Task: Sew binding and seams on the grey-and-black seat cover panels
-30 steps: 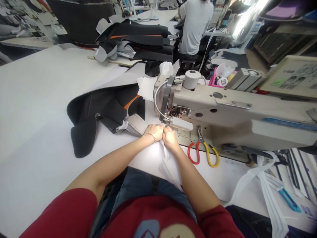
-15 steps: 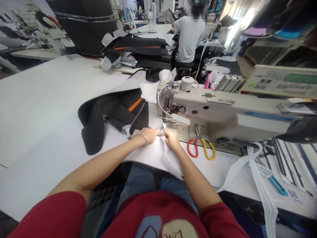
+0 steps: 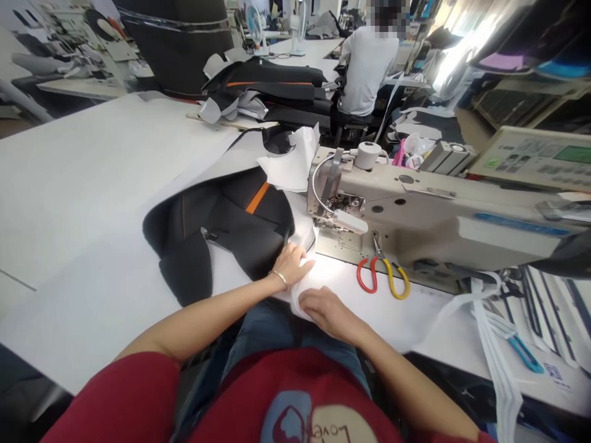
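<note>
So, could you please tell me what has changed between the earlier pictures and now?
Both hands drew back from the needle of the beige sewing machine toward the body: the left hand lies beside the black garment with the orange stripe, the right hand on the bunched white fabric. The red-and-yellow-handled scissors stayed by the machine.

Single head-worn camera, looking forward and down from above the wearer's chest, close over left hand (image 3: 292, 263) and right hand (image 3: 325, 307) at the table (image 3: 83, 184) edge, sewing machine (image 3: 438, 215) front-right, seated person (image 3: 367, 67) far behind.
</note>
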Demonstrator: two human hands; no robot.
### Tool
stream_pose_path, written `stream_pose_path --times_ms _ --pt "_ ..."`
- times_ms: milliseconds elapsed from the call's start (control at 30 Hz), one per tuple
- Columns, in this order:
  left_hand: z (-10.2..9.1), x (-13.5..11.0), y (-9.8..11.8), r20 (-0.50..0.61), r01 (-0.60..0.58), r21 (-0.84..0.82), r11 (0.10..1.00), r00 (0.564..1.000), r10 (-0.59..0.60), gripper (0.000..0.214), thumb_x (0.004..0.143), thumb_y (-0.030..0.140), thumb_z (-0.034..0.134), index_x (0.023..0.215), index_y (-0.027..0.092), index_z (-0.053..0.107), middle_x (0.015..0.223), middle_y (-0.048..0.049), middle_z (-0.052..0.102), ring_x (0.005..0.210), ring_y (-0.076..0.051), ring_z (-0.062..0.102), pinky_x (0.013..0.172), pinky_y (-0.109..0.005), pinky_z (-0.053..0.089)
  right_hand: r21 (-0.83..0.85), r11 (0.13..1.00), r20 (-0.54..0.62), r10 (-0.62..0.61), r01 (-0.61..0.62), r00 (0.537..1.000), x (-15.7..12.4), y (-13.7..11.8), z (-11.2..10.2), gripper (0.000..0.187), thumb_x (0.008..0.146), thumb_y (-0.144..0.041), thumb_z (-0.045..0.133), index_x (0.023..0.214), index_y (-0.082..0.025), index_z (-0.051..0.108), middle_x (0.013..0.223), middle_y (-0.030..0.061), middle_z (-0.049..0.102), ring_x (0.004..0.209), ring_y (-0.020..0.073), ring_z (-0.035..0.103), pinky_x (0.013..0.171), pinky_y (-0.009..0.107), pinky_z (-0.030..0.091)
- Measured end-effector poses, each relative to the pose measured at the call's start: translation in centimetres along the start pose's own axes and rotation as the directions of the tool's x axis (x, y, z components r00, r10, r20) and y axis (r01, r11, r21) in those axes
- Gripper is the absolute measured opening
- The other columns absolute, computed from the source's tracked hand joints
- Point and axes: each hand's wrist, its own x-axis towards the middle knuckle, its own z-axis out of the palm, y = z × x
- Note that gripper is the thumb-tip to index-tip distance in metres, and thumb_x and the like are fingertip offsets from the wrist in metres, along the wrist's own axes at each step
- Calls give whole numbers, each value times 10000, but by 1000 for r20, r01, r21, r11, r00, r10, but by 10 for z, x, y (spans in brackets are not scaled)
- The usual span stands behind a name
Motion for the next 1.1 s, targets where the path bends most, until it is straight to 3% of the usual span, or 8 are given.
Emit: stream_pose_path --times_ms 167,300,367,500,733,900,1033,1100 --pt "12 -8 18 29 -78 134 988 997 74 196 685 293 538 681 102 582 908 -133 487 945 -274 408 785 -394 370 -119 986 -44 116 -121 992 -23 4 -28 211 819 -150 367 909 -196 553 868 35 604 780 127 549 723 241 395" --pt "8 -10 12 46 16 -224 975 999 -6 101 695 154 489 675 115 579 942 -109 525 953 -230 435 837 -385 372 -430 589 -459 510 -684 727 -37 58 -58 216 801 -233 417 926 -89 519 894 178 546 814 244 522 694 332 402" --pt "3 -13 3 143 204 -601 773 979 -148 159 743 222 468 715 112 580 885 -90 562 881 -197 495 814 -366 404 -506 394 -510 582 -768 634 -44 79 -66 340 777 -316 465 960 -31 489 900 238 515 826 300 507 665 365 394" --pt "0 -24 -18 474 490 -871 -12 836 -278 193 734 245 541 809 71 579 721 -76 608 664 -136 568 676 -283 457 -553 294 -461 671 -780 580 -52 98 -73 349 762 -238 449 1012 6 444 868 237 513 801 292 514 681 358 375" --pt "9 -43 -36 548 519 -836 -178 808 -215 293 575 234 715 787 50 630 646 -63 632 563 -106 567 559 -215 442 -312 499 -321 745 -808 585 -57 92 -84 551 702 -303 481 1196 -90 362 841 110 542 765 223 511 675 306 386" --pt "7 -47 -33 559 541 -829 -139 798 -226 281 512 233 747 707 62 640 571 -44 616 531 -107 553 549 -225 424 83 850 144 507 -521 850 -44 54 -91 480 729 -355 473 1168 -165 421 734 11 539 655 147 502 659 271 404" --pt "10 -56 -20 553 525 -834 -173 790 -264 299 488 256 754 692 69 641 522 -15 580 498 -91 522 529 -223 396 292 779 547 339 -555 765 -26 40 -95 427 730 -419 479 1068 -161 515 766 35 581 669 139 529 630 260 424" --pt "14 -61 -10 529 488 -848 -207 797 -292 315 487 283 752 688 68 637 494 5 545 479 -80 496 511 -217 373 221 771 443 467 -598 765 -21 42 -94 368 751 -448 435 925 -168 597 682 33 584 586 121 524 557 238 419"
